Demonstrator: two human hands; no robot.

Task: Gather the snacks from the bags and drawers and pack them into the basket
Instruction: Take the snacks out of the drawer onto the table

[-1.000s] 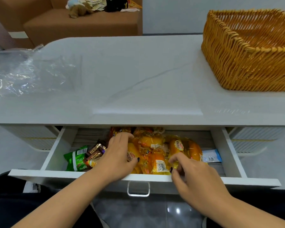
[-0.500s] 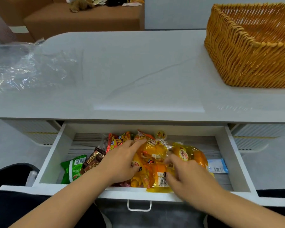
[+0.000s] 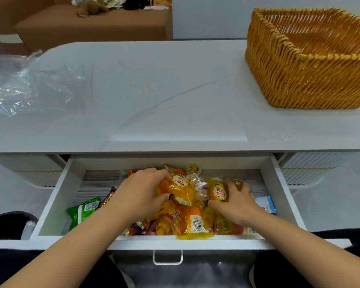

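The white drawer (image 3: 56, 196) under the table stands pulled out, full of snack packets. My left hand (image 3: 139, 194) grips a yellow-orange snack packet (image 3: 181, 190) in the middle of the pile. My right hand (image 3: 235, 199) curls round another yellow packet with a red label (image 3: 217, 192). More orange and yellow packets (image 3: 193, 222) lie near the drawer front. A green packet (image 3: 82, 212) and brown bars (image 3: 106, 201) lie at the left, a blue-white packet (image 3: 266, 203) at the right. The woven wicker basket (image 3: 299, 80) stands on the table at the far right; what I see of its inside is bare.
A crumpled clear plastic bag (image 3: 29, 88) lies on the white table (image 3: 164, 96) at the left. The drawer's metal handle (image 3: 167, 257) hangs at its front. A brown sofa (image 3: 92, 23) with soft toys stands behind the table.
The drawer has come further out. Both hands moved deeper into the pile; the left now holds a yellow packet and the right moved right onto another one.
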